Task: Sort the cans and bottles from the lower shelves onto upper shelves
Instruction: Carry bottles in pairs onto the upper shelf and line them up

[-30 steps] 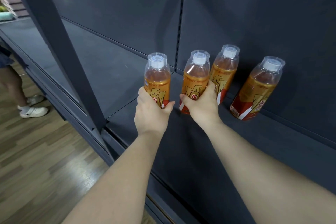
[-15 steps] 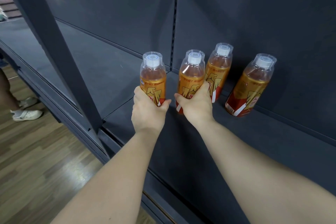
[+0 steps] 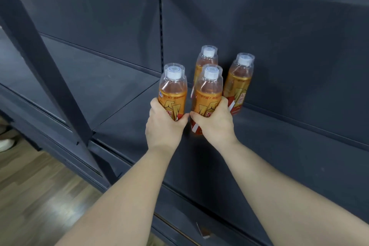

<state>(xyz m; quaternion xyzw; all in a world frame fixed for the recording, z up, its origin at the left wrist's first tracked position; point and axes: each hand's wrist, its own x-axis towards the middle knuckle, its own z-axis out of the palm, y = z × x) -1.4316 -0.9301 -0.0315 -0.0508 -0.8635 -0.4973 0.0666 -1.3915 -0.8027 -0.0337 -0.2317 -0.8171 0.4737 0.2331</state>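
Observation:
My left hand grips an orange tea bottle with a white cap and clear overcap, held upright over the dark shelf. My right hand grips a second such bottle right beside it; its base is at the shelf surface, though I cannot tell whether it touches. Behind these stand two more of the same bottles against the back panel, one partly hidden behind the right-hand bottle, the other just to its right.
A slanted dark upright post crosses the left side in front of the shelving. Another shelf board lies to the left at the same level. Wooden floor shows lower left, with a person's white shoe at the edge.
Both hands have carried their bottles rightward and deeper onto the shelf; the right-hand bottle now stands in front of the two rear bottles. The view has shifted too.

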